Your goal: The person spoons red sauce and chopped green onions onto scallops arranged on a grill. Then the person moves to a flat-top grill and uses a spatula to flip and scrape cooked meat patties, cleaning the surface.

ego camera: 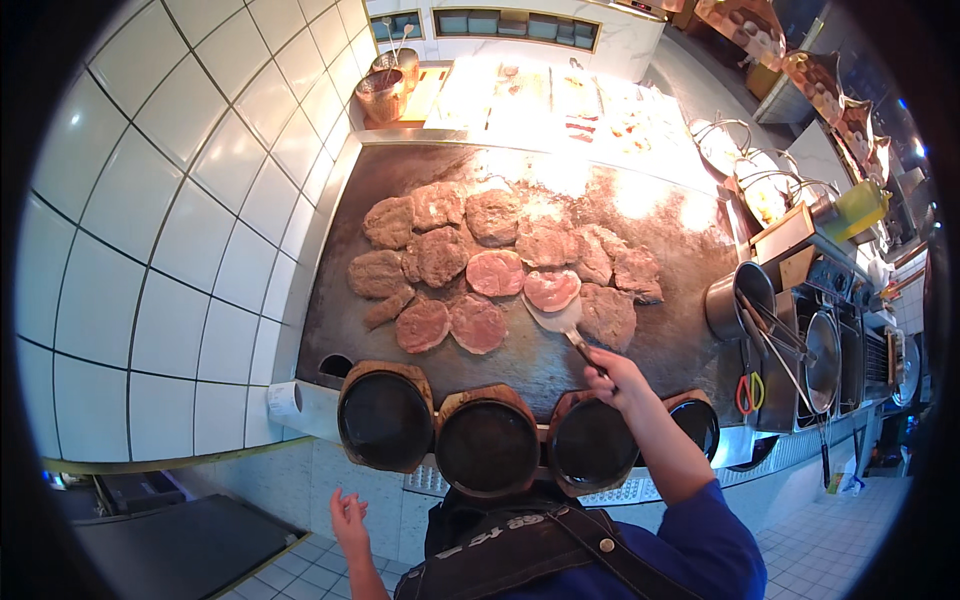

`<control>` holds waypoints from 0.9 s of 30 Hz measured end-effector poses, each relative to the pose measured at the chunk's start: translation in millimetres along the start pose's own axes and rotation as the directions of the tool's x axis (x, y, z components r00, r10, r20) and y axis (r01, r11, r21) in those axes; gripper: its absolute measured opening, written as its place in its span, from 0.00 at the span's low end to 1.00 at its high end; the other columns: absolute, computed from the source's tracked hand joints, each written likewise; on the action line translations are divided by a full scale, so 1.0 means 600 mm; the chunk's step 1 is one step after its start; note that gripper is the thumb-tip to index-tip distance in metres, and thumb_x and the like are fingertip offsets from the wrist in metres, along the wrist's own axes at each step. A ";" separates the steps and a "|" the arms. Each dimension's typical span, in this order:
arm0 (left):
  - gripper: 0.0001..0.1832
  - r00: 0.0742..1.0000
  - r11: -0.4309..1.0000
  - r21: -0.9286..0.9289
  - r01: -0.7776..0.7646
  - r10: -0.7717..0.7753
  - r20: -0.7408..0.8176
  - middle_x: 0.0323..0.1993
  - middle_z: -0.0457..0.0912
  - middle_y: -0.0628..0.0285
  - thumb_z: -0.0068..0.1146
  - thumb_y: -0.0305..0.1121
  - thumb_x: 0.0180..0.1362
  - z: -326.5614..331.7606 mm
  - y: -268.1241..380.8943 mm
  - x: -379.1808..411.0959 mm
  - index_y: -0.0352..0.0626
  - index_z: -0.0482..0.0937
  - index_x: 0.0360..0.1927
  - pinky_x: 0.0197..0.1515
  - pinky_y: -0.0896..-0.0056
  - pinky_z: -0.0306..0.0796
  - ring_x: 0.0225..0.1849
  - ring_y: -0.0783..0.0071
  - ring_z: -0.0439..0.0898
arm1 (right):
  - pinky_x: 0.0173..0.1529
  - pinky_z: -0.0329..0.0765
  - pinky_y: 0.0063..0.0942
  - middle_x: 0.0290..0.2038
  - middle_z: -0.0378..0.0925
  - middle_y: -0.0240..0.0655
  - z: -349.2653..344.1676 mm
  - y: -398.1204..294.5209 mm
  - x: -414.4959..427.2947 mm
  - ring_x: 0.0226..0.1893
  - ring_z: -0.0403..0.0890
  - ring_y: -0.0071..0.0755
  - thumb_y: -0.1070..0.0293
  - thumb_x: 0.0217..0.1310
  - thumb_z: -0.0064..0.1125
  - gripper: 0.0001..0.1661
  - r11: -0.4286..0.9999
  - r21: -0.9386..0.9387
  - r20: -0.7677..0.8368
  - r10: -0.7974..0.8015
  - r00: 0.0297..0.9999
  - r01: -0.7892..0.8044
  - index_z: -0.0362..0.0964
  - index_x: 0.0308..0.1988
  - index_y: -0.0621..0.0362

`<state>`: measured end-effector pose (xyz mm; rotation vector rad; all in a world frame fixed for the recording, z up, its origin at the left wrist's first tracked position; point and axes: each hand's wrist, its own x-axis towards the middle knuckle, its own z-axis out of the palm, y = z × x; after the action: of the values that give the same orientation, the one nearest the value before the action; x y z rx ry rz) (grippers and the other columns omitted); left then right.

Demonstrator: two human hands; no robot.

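My right hand [616, 379] grips the dark handle of a metal spatula [556, 319] over a flat griddle [675, 330]. On the spatula's blade, at least in part, lies a pinkish meat slice [553, 289]. Left of it is another pink slice [495, 272], and two reddish slices [478, 323] lie nearer to me. Several browned meat pieces [436, 256] cover the middle of the griddle, one browned piece [609, 315] just right of the spatula. My left hand [349, 516] hangs off the griddle, low on the left, with its fingers apart and nothing held.
Several black round plates on wooden bases [487, 448] line the griddle's near edge. At right stand a metal pot [739, 300] with utensils and scissors [750, 390]. A tiled wall [195, 247] bounds the left. Copper-coloured pots [382, 96] and brightly lit trays are beyond the griddle.
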<state>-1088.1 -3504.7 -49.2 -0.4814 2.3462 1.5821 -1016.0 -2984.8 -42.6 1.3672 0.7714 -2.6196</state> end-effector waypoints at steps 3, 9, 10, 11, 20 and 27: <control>0.22 1.000 1.000 0.013 -0.022 0.022 0.003 0.39 0.73 0.61 0.47 0.31 0.61 -0.003 0.005 -0.011 0.37 0.62 0.58 0.39 0.73 0.70 0.36 0.73 0.77 | 0.10 0.52 0.17 0.20 0.67 0.33 0.013 0.002 0.040 0.08 0.57 0.18 0.67 0.65 0.41 0.19 0.995 0.079 0.034 -0.069 0.997 0.067 0.57 0.56 0.50; 0.22 0.997 0.999 0.012 -0.035 0.036 -0.071 0.38 0.73 0.61 0.49 0.32 0.61 -0.022 -0.014 -0.047 0.37 0.63 0.58 0.38 0.75 0.70 0.35 0.74 0.77 | 0.14 0.63 0.27 0.19 0.66 0.37 0.006 0.056 -0.013 0.11 0.65 0.27 0.72 0.62 0.45 0.27 0.678 -0.517 0.020 -0.601 0.799 0.522 0.56 0.61 0.52; 0.22 0.997 1.000 0.011 -0.029 0.030 -0.076 0.38 0.73 0.61 0.49 0.32 0.61 -0.021 -0.015 -0.051 0.37 0.63 0.57 0.38 0.75 0.70 0.35 0.74 0.77 | 0.15 0.65 0.29 0.19 0.66 0.38 0.003 0.068 -0.008 0.11 0.67 0.30 0.72 0.61 0.46 0.27 0.356 -0.719 0.109 -0.790 0.603 0.597 0.57 0.60 0.53; 0.22 0.996 0.999 0.001 -0.037 0.037 -0.077 0.37 0.73 0.62 0.49 0.32 0.61 -0.020 -0.016 -0.056 0.37 0.64 0.57 0.38 0.75 0.70 0.35 0.75 0.77 | 0.20 0.69 0.32 0.21 0.68 0.42 -0.001 0.074 -0.005 0.16 0.71 0.38 0.72 0.59 0.48 0.28 0.102 -0.798 0.228 -0.862 0.453 0.594 0.59 0.60 0.54; 0.22 0.993 0.996 0.019 -0.084 0.085 -0.084 0.37 0.74 0.63 0.48 0.31 0.61 -0.023 -0.037 -0.092 0.37 0.63 0.58 0.37 0.75 0.70 0.35 0.75 0.77 | 0.30 0.73 0.26 0.28 0.75 0.44 0.021 0.068 -0.091 0.24 0.78 0.35 0.74 0.60 0.47 0.26 -0.076 -0.793 0.339 -0.879 0.334 0.604 0.59 0.59 0.58; 0.21 0.999 0.998 -0.044 -0.036 0.035 -0.037 0.39 0.75 0.62 0.46 0.30 0.62 -0.027 -0.065 -0.068 0.37 0.62 0.58 0.38 0.75 0.71 0.36 0.74 0.78 | 0.10 0.51 0.15 0.21 0.68 0.33 0.029 0.071 -0.140 0.08 0.56 0.18 0.69 0.65 0.39 0.18 0.955 -0.275 -0.011 0.116 0.993 -0.115 0.60 0.55 0.51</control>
<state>-1035.4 -3528.4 -59.4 -0.4844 2.3625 1.6588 -966.0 -3042.9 15.1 1.2849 0.9796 -2.3211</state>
